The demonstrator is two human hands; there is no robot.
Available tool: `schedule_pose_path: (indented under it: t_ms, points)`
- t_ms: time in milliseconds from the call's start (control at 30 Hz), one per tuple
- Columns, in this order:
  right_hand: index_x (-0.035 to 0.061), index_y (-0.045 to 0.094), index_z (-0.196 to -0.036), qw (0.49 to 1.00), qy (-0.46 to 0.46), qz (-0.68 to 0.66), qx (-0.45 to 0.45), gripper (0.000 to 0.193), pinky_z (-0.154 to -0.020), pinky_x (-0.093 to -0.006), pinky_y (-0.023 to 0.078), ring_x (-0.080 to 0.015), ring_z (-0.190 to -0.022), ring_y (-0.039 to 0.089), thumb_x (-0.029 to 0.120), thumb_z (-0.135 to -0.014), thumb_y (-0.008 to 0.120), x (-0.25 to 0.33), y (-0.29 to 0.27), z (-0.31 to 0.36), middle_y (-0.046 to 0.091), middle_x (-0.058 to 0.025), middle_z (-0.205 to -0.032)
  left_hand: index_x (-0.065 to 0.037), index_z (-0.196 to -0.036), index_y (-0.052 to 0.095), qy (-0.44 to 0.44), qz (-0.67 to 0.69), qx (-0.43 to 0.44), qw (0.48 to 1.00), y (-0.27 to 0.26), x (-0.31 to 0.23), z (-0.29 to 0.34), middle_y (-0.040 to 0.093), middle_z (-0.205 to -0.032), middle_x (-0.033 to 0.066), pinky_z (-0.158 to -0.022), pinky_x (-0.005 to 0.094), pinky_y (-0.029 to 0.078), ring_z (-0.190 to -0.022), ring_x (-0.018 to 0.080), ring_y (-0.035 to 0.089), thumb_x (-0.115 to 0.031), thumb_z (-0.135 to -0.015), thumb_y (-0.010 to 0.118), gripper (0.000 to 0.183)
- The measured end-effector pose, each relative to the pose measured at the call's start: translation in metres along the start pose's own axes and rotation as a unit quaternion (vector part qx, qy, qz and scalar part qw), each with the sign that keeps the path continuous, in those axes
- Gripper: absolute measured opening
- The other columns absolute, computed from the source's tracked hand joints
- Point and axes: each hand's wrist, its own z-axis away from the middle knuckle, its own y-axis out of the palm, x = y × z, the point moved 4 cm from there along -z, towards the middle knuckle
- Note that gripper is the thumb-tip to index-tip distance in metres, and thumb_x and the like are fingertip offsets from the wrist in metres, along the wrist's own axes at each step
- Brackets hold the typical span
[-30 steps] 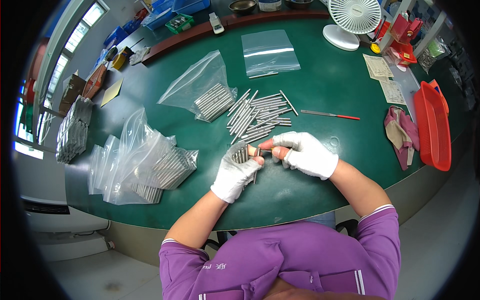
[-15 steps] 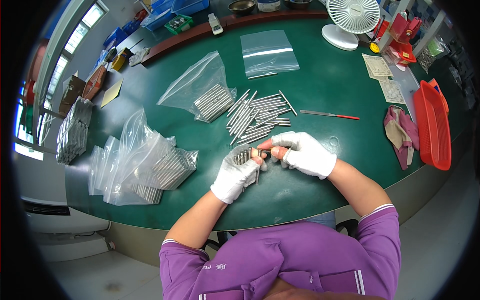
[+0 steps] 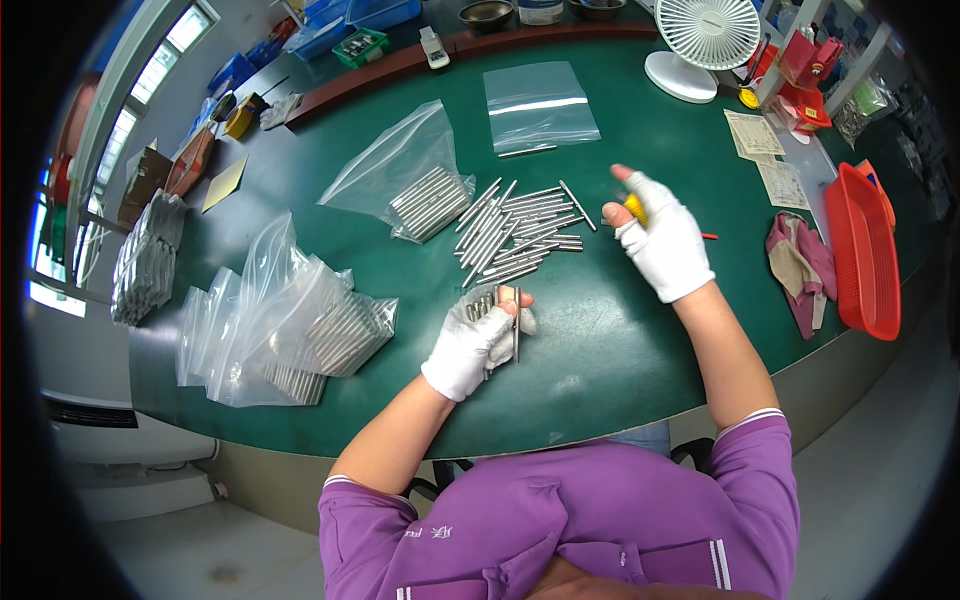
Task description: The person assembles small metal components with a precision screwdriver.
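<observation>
My left hand (image 3: 466, 346), in a white glove with bare fingertips, is closed round several metal rods (image 3: 482, 304). One rod (image 3: 517, 325) stands out upright beside the thumb. My right hand (image 3: 664, 240), gloved the same way, hovers over the table with thumb and forefinger spread apart. Between them shows a yellow patch (image 3: 636, 207) that I cannot make out. Under this hand lies a flat file, hidden except for the end of its red handle (image 3: 710, 237). A loose heap of metal rods (image 3: 515, 228) lies just beyond my left hand.
Clear bags filled with rods (image 3: 335, 335) lie at left, and another open bag (image 3: 395, 165) sits behind them. A flat clear bag (image 3: 540, 100) lies at the back. A white fan (image 3: 690, 75), a cloth (image 3: 800, 270) and a red basket (image 3: 865, 255) line the right side.
My right hand has left the rods at my left hand and moved right and away from me, its thumb and forefinger spreading. It now covers most of the file. My left hand stays put.
</observation>
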Motion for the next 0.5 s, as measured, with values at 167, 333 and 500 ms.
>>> schedule_pose_path:
  t_ms: [167, 333, 500]
  points:
    - [0.0065, 0.060, -0.094, 0.993, 0.111, 0.023, -0.015, 0.026, -0.072, -0.0292, 0.046, -0.0236, -0.078, 0.059, 0.023, -0.074, 0.064, -0.023, -0.014, -0.013, 0.061, -0.0105, -0.091, -0.003, -0.095, 0.050, 0.022, 0.045, 0.001, 0.999, -0.004, 0.000, -0.003, 0.057, -0.073, 0.0067, -0.035, 0.0186, 0.024, -0.039, 0.0048, 0.031, -0.024, -0.084, 0.056, 0.025]
    - [0.0055, 0.060, -0.085, 0.997, 0.020, -0.020, -0.070, 0.024, -0.066, -0.0287, 0.046, -0.0237, -0.072, 0.058, 0.025, -0.072, 0.066, -0.008, -0.017, -0.009, 0.060, -0.0105, -0.082, -0.008, -0.093, 0.052, 0.027, 0.106, -0.011, 0.994, -0.010, 0.001, -0.006, 0.057, -0.078, 0.0081, -0.036, 0.0181, 0.026, -0.038, 0.0054, 0.033, -0.022, -0.085, 0.055, 0.017]
    - [0.0059, 0.057, -0.079, 0.999, -0.020, -0.010, 0.023, 0.019, -0.061, -0.0303, 0.046, -0.0252, -0.066, 0.056, 0.021, -0.071, 0.066, 0.007, -0.003, 0.001, 0.057, -0.0099, -0.076, -0.006, -0.093, 0.050, 0.040, 0.155, -0.017, 0.987, -0.013, 0.000, -0.007, 0.057, -0.082, 0.0099, -0.036, 0.0168, 0.027, -0.040, 0.0059, 0.035, -0.024, -0.084, 0.056, 0.020]
